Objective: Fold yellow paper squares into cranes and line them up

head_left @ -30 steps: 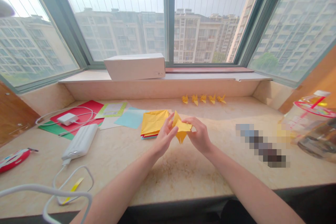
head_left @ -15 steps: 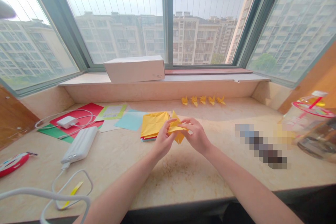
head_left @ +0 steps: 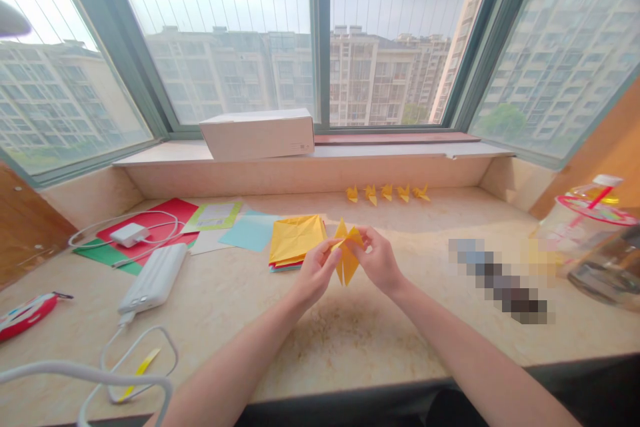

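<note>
Two hands: the left hand (head_left: pixel 314 273) and the right hand (head_left: pixel 380 260) meet above the middle of a beige stone tabletop (head_left: pixel 350 340), both forearms bare.
Held piece: a partly folded yellow-orange paper shape (head_left: pixel 347 257) hangs between them, lifted clear of the tabletop, its longest point aimed down.
Left fingers: thumb and fingertips pinch the shape's left edge.
Right fingers: closed on the upper right flap, gripping it from the other side.
Just beside: a stack of yellow paper squares (head_left: pixel 295 238) lies on the tabletop immediately left of the hands, with a light blue paper sheet (head_left: pixel 247 232) next to it.
Back row: five small yellow folded paper figures (head_left: pixel 387 192) stand in a line near the wall under the window ledge.
Ledge: a long white cardboard box (head_left: pixel 257 133) rests by the glass.
Left side: a white ribbed power bank (head_left: pixel 154 278) lies with its cable; a white charger block (head_left: pixel 129 234) sits on a red paper sheet (head_left: pixel 175 210).
Right edge: a clear plastic cup with a red-rimmed lid (head_left: pixel 585 227) stands well apart from the hands.
</note>
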`<state>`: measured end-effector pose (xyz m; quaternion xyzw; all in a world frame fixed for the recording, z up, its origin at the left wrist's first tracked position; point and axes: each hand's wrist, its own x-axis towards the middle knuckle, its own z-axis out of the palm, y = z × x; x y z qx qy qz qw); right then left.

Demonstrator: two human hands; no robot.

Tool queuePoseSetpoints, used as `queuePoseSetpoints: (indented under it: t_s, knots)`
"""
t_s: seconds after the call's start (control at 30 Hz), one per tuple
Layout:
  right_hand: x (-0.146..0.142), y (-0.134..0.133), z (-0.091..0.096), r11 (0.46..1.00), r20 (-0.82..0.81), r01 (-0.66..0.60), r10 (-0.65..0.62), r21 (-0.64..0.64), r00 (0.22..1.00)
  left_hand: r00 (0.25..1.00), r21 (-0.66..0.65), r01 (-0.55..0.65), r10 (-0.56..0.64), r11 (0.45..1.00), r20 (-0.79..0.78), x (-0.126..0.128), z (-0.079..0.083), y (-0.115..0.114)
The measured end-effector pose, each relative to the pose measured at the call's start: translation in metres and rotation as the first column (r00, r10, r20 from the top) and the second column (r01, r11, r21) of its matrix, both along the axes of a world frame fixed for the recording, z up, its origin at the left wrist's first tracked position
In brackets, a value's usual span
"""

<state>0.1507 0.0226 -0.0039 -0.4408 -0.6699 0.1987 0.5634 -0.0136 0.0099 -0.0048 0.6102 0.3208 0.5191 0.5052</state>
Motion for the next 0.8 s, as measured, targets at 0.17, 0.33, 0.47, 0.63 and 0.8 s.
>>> queuePoseSetpoints:
  t_s: [0.17, 0.33, 0.47, 0.63, 0.8]
  knots:
    - [-0.003, -0.001, 0.0, 0.998, -0.092, -0.02, 0.015, -0.053, 0.996, 0.998, -0.138, 0.022, -0.014, 0.99, 0.057, 0.002, -0.004, 0.001]
    - [-0.005, -0.002, -0.001, 0.998, -0.105, -0.045, 0.041, -0.04, 0.994, 1.0, -0.102, -0.026, 0.025, 0.994, -0.015, 0.008, 0.001, 0.0]
    - [-0.006, -0.006, 0.0, 0.994, -0.073, -0.099, 0.096, -0.044, 0.993, 0.998, -0.122, -0.065, 0.066, 0.99, 0.002, 0.009, -0.001, 0.0]
    - [-0.008, -0.012, 0.005, 0.988, -0.018, -0.138, 0.137, -0.069, 0.99, 0.986, -0.124, -0.166, 0.161, 0.978, -0.043, 0.005, -0.004, 0.005]
    - [-0.005, -0.009, 0.006, 0.995, 0.006, -0.089, 0.089, -0.054, 0.996, 0.985, -0.034, -0.14, 0.135, 0.99, -0.112, 0.005, 0.001, 0.006]
